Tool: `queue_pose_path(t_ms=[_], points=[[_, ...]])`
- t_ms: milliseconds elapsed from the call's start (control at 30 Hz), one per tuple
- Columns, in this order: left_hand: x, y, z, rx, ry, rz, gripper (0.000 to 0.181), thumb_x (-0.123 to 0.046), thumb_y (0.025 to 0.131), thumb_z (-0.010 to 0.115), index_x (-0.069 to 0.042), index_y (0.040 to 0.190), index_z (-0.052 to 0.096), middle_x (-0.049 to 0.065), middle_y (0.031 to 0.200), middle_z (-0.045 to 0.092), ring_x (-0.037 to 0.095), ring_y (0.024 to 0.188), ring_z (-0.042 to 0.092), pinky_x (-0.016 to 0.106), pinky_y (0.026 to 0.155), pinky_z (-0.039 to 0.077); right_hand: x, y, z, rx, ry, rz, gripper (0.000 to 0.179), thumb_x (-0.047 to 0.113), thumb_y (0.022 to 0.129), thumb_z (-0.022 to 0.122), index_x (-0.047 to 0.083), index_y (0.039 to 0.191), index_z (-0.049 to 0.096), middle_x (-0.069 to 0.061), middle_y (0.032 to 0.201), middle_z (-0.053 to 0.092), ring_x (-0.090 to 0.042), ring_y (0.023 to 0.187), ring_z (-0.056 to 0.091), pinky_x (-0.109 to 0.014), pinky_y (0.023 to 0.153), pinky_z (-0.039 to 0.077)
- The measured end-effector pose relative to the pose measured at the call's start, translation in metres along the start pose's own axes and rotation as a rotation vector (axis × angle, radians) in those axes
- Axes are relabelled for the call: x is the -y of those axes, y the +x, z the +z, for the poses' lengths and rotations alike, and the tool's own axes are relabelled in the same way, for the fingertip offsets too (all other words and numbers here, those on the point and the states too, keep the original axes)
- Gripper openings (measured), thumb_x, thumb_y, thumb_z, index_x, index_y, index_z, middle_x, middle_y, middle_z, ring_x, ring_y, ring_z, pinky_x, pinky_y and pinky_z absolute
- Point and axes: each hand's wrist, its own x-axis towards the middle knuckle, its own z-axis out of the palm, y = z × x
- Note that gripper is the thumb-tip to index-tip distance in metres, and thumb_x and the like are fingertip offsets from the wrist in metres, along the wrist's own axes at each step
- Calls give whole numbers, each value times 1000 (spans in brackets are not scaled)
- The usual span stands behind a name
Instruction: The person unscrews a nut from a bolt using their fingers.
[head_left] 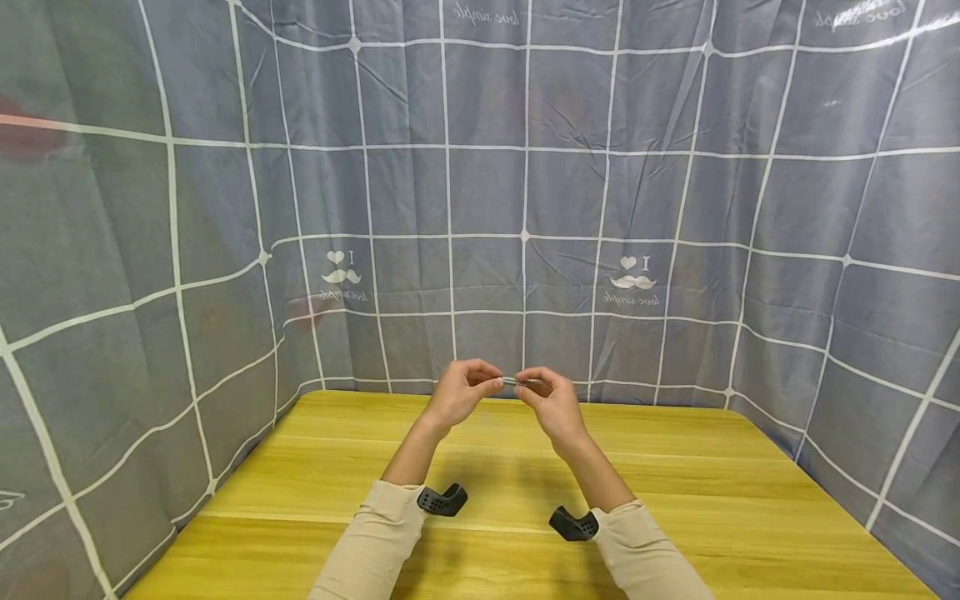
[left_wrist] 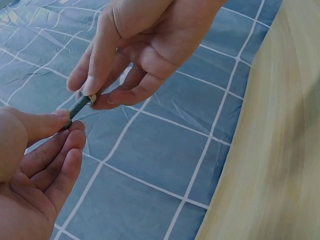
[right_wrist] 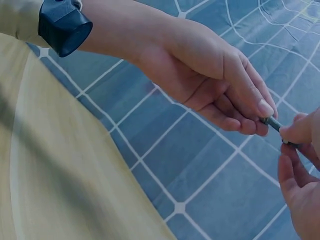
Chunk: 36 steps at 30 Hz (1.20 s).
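Note:
A short threaded metal bolt point(head_left: 510, 381) point(left_wrist: 78, 106) point(right_wrist: 273, 124) spans the gap between both hands, held up above the far edge of the table. My left hand point(head_left: 456, 395) point(left_wrist: 35, 170) point(right_wrist: 200, 75) pinches one end of it between thumb and fingertips, hiding most of that end. At the other end, the thumb and fingers of my right hand point(head_left: 553, 407) point(left_wrist: 150, 50) point(right_wrist: 306, 185) pinch a small shiny nut point(left_wrist: 92, 99), partly covered by the fingertips. Bare thread shows between the two grips. The remaining fingers of both hands are loosely bent.
Below the hands lies a yellow wood-grain table point(head_left: 495, 483). Grey curtains point(head_left: 487, 192) with a white grid surround its back and sides. Black bands point(head_left: 444, 500) are on both wrists, over beige sleeves point(head_left: 375, 542).

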Motion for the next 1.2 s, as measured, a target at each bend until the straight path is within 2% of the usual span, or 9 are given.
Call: queue_pose_path(t_ms=[100,233,333,533,667,767,867,1000,1200], points=[[0,0,0,0,-8,-5,13,-5,100,69,3,108,74,17,102,75,31,94,71,49,87,57,1,-1,1,4,-15,-4,25,4,98,71,-2,122,69,-17,130,63,-36,115,65,-46,97,53],[0,1,0,-1,-2,-6,13,-3,100,69,5,109,73,16,101,75,32,95,71,44,86,58,-1,0,2,-14,-44,3,25,12,103,68,-5,121,69,-17,115,69,-37,105,66,-44,92,55],[0,1,0,2,-2,-9,14,-2,100,69,6,109,73,19,103,74,27,94,71,44,87,58,-1,0,3,-24,-43,0,20,6,102,67,-9,116,70,-19,109,70,-35,103,66,-44,93,54],[0,1,-1,5,-21,-11,13,-4,100,69,4,108,74,21,104,74,27,94,71,53,90,56,0,0,4,-36,-24,-11,20,1,98,71,-4,117,69,-19,120,67,-35,109,66,-41,92,54],[-1,1,-1,-2,-13,-1,11,-2,100,69,3,107,74,17,101,75,32,94,71,55,88,56,0,0,4,-60,-32,21,23,13,103,68,-5,116,69,-16,109,69,-31,99,66,-36,88,55],[-1,1,-1,-3,-2,1,12,-2,100,69,5,108,74,14,101,75,30,94,71,51,87,57,0,1,4,-58,-28,23,21,11,104,66,-8,113,70,-13,102,70,-27,96,66,-35,88,55],[-2,1,-1,1,3,0,13,-3,100,69,5,109,74,13,101,75,26,93,72,44,86,58,-1,1,3,-35,-1,-10,16,1,100,67,-8,113,69,-19,111,69,-33,105,67,-37,92,54],[-1,1,-1,1,-4,-1,11,-5,100,70,2,107,75,12,100,75,24,92,72,42,85,58,0,1,3,-23,10,-38,24,-1,98,70,-5,121,67,-21,123,65,-36,113,65,-37,93,53],[-2,1,-1,1,-6,-2,13,-4,100,69,5,108,74,15,101,75,29,93,72,45,85,58,-1,1,3,-24,41,20,21,9,103,66,-6,118,68,-23,113,68,-31,101,68,-32,89,57]])
